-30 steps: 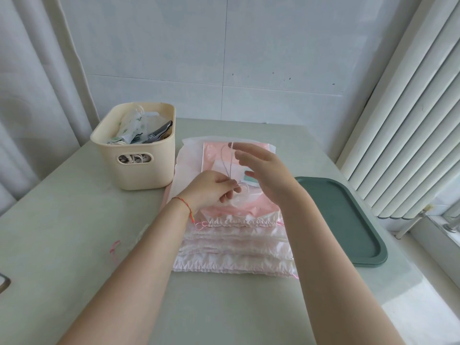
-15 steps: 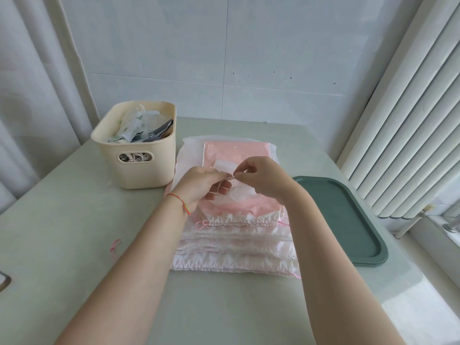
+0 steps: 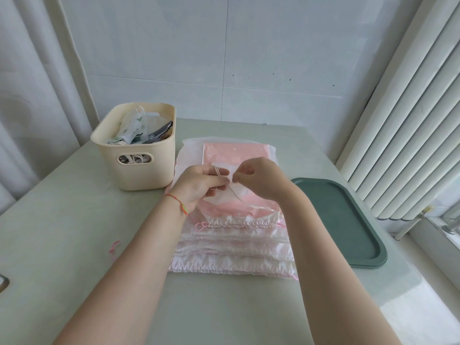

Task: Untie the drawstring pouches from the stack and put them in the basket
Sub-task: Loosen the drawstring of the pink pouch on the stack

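Nearest to me, the pale green worktop (image 3: 62, 232) lay under both my forearms, with a small pink loop of cord (image 3: 114, 246) loose on it beside my left arm. Just beyond that sat the stack of shiny pale pink drawstring pouches (image 3: 234, 247), their gathered, ruffled mouths layered toward me, several deep as far as I could judge, pink drawstring ends showing at their corners.

Over the top of the stack my two hands met, almost touching. My left hand (image 3: 201, 181), a thin red string bracelet (image 3: 178, 201) at its wrist, had its fingers curled and pinched a thin pale cord (image 3: 219, 171). My right hand (image 3: 254, 176) was curled too, its thumb and fingertips nipping the same cord close by, with a strand trailing down toward the pouch beneath. I took this to be the untying step, still in progress on the topmost pink pouch (image 3: 236, 155), which lay flat on the stack.

To the right, a dark green plastic tray (image 3: 348, 220) rested on the worktop near the stack. Farther off to the left, the cream plastic basket with a cut-out handle (image 3: 139, 148) stood just beside the stack's far corner, already holding some bunched fabric, apparently patterned and grey pouches. So part of the job seemed done, and the whole pink stack was yet to go in.
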### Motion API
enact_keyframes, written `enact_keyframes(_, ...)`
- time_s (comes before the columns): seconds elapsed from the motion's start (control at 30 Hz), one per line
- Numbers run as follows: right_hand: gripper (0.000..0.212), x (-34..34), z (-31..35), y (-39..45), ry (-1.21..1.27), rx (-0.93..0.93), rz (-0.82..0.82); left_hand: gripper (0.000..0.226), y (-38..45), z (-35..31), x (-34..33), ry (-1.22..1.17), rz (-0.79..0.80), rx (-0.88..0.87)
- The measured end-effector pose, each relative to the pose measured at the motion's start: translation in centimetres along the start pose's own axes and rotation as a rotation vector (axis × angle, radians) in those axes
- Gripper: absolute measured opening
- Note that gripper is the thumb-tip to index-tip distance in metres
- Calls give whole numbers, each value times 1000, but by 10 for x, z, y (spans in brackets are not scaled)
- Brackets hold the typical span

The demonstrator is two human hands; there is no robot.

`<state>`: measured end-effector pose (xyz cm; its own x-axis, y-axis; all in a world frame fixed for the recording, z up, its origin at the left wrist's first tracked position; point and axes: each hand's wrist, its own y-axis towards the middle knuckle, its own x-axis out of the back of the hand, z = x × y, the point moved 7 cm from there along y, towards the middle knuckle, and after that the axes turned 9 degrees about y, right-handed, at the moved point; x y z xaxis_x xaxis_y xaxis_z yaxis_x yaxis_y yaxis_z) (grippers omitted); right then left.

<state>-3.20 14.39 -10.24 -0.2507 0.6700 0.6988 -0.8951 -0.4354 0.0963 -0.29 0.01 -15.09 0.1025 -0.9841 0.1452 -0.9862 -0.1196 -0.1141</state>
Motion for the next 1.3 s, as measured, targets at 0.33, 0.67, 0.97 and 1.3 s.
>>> enact_keyframes(0.33,25,-17,-5,6,238,66,-38,17,-1,-10,-3,209,-8,-140)
enact_keyframes(0.67,27,-19,-19,5,378,-50,-20,19,3,-12,7,409,-186,-251)
enact_keyframes(0.97,29,-22,-27,7,559,-93,-26,6,1,-16,6,439,-296,-343)
enact_keyframes(1.3,38,-26,-29,7,628,-90,15,9,4,-8,5,292,-244,-281)
